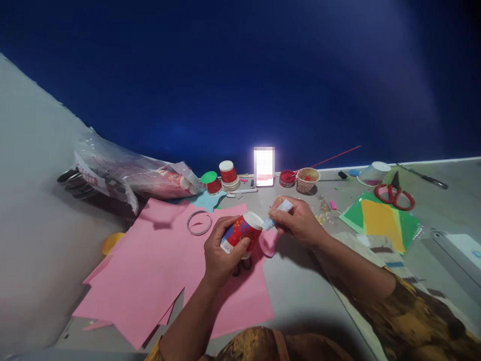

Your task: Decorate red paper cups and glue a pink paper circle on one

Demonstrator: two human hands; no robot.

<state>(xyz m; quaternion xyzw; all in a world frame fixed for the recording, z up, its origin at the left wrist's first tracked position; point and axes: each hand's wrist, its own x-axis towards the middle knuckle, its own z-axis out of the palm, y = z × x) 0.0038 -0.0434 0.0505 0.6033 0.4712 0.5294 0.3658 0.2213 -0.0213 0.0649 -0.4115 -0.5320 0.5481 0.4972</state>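
Tilted over the pink paper, a red patterned paper cup (243, 231) rests in my left hand (222, 247), fingers wrapped round its side. The cup's white round end points up and to the right. Pinched in my right hand (295, 220) is a small pale blue-and-white tube (278, 214), its narrow end close to the cup's white rim; I cannot tell whether they touch. Below the tube lies a curved pink paper piece (268, 243). Dark curled bits (242, 266) show under the cup. Large pink paper sheets (161, 271) spread beneath and left of my left hand.
A grey tape ring (199, 222) lies on the pink sheets. Behind stand red cups (228, 173), a glowing screen (264, 166), a red paint pot (287, 178) and a stained paper cup (308, 180). Red-handled scissors (394, 194) lie rightward over green and yellow sheets (383, 223).
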